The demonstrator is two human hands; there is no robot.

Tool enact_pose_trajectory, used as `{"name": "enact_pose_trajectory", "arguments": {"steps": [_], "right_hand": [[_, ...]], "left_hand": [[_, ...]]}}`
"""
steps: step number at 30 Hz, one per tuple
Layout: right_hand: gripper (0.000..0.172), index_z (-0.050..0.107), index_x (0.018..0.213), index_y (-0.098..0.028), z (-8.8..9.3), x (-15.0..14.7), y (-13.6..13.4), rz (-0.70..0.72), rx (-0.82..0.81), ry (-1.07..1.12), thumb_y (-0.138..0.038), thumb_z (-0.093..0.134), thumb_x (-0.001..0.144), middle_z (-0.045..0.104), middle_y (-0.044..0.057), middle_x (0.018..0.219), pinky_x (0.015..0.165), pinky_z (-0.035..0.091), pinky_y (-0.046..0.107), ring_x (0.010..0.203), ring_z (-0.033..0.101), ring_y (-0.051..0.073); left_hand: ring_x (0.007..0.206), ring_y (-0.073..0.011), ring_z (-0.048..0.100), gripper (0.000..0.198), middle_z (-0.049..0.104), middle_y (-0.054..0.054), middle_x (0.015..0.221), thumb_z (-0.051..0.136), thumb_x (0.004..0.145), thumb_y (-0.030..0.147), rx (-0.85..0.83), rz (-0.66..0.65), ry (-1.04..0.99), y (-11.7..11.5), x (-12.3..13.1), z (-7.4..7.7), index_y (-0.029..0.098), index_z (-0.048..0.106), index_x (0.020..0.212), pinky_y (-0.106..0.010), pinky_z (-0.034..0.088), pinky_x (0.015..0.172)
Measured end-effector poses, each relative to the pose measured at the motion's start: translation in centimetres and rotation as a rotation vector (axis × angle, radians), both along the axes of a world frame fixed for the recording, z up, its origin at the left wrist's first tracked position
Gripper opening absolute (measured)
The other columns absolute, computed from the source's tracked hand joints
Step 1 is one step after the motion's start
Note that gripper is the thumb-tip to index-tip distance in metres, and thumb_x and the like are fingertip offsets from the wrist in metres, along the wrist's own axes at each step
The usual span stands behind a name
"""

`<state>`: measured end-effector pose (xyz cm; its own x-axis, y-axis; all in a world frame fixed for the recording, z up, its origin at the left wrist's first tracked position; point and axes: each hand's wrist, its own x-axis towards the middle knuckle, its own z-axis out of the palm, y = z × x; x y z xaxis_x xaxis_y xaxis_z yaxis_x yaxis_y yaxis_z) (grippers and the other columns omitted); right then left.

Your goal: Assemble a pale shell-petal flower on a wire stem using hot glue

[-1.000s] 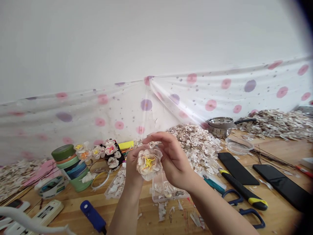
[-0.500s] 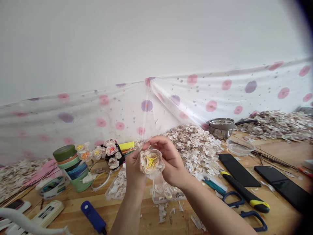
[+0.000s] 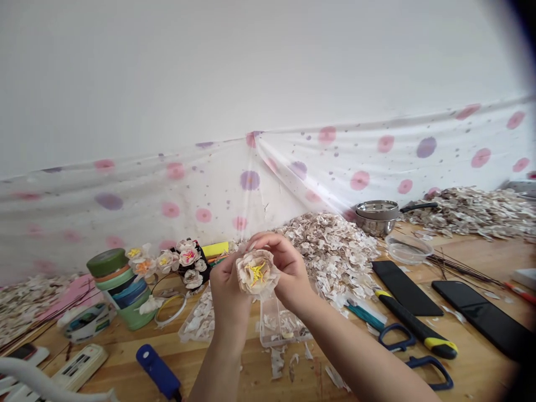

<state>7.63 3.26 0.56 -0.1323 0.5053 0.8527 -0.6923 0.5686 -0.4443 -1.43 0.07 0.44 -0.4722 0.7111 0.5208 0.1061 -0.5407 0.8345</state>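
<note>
A handmade flower (image 3: 258,273), with thin cream-beige petals and yellow stamens, is held up in front of me with its face toward the camera. My left hand (image 3: 229,285) closes around it from the left, its fingertips hidden behind the bloom. From the right, my right hand (image 3: 288,272) grips the petals' edge, thumb at the side and curved fingers reaching over the back. Below the hands lies a clear divided plastic box (image 3: 272,318) with loose petal pieces inside.
Behind the hands rises a big heap of dry petals (image 3: 333,251). To the right are scissors (image 3: 397,336), a black-yellow knife (image 3: 414,324), a phone (image 3: 477,315) and steel bowls (image 3: 377,218). Leftward stand a green jar (image 3: 121,290), finished flowers (image 3: 188,257) and a blue-handled tool (image 3: 158,368).
The flower is turned slightly and sits a little further left and higher. Both hands keep hold of it, while the whole view has shifted slightly.
</note>
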Motion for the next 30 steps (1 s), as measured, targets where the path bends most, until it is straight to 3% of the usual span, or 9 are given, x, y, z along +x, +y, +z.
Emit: {"name": "enact_pose_trajectory", "arguments": {"steps": [5, 11, 18, 22, 27, 30], "right_hand": [[0.016, 0.072, 0.094, -0.025, -0.2, 0.1, -0.3, -0.116, 0.079, -0.045, -0.014, 0.066, 0.083, 0.065, 0.005, 0.099, 0.088, 0.054, 0.036, 0.094, 0.065, 0.017], [0.035, 0.071, 0.112, -0.027, -0.2, 0.3, -0.7, -0.051, 0.113, -0.138, -0.009, 0.063, 0.083, 0.065, 0.008, 0.113, 0.097, 0.051, 0.04, 0.109, 0.061, 0.02], [0.01, 0.074, 0.09, -0.021, -0.4, -0.1, -0.7, 0.084, 0.05, -0.178, -0.026, 0.068, 0.083, 0.063, 0.011, 0.12, 0.101, 0.048, 0.043, 0.116, 0.059, 0.025], [0.007, 0.073, 0.086, -0.022, -0.5, 0.1, -0.1, 0.056, 0.067, -0.181, -0.026, 0.069, 0.084, 0.065, 0.009, 0.117, 0.101, 0.048, 0.042, 0.114, 0.06, 0.023], [0.013, 0.075, 0.088, -0.023, -0.5, 0.4, 0.9, 0.112, 0.176, -0.198, -0.032, 0.073, 0.079, 0.065, 0.01, 0.119, 0.103, 0.046, 0.044, 0.117, 0.059, 0.025], [0.013, 0.075, 0.083, -0.022, -0.5, 0.5, 1.4, 0.068, 0.167, -0.221, -0.035, 0.075, 0.079, 0.068, 0.011, 0.114, 0.102, 0.047, 0.045, 0.114, 0.061, 0.025]], "left_hand": [[0.051, -0.0101, 0.034, 0.035, 0.04, 0.004, 0.05, 0.065, 0.075, 0.034, 0.055, 0.029, -0.031, 0.2, -0.2, -0.3, 0.017, 0.048, 0.049, -0.023, 0.033, 0.048], [0.051, -0.0109, 0.041, 0.024, 0.051, 0.002, 0.051, 0.066, 0.068, 0.031, 0.126, 0.098, -0.021, 0.0, -0.6, 0.5, 0.016, 0.055, 0.052, -0.022, 0.036, 0.046], [0.052, -0.0106, 0.042, 0.024, 0.05, 0.003, 0.051, 0.065, 0.071, 0.031, 0.178, 0.153, 0.012, 0.0, -0.5, 0.5, 0.016, 0.057, 0.054, -0.021, 0.039, 0.05], [0.049, -0.0112, 0.042, 0.029, 0.049, 0.003, 0.049, 0.063, 0.076, 0.036, 0.137, 0.139, 0.045, -0.1, -0.4, 0.9, 0.017, 0.058, 0.055, -0.022, 0.04, 0.048], [0.049, -0.0134, 0.048, 0.028, 0.056, 0.001, 0.051, 0.062, 0.074, 0.039, 0.086, 0.122, 0.04, -0.2, 0.2, 1.5, 0.018, 0.058, 0.057, -0.023, 0.041, 0.046], [0.051, -0.0156, 0.054, 0.026, 0.06, -0.001, 0.054, 0.06, 0.072, 0.041, 0.068, 0.089, 0.032, 0.1, 0.5, 1.3, 0.019, 0.058, 0.059, -0.025, 0.044, 0.048]]}}
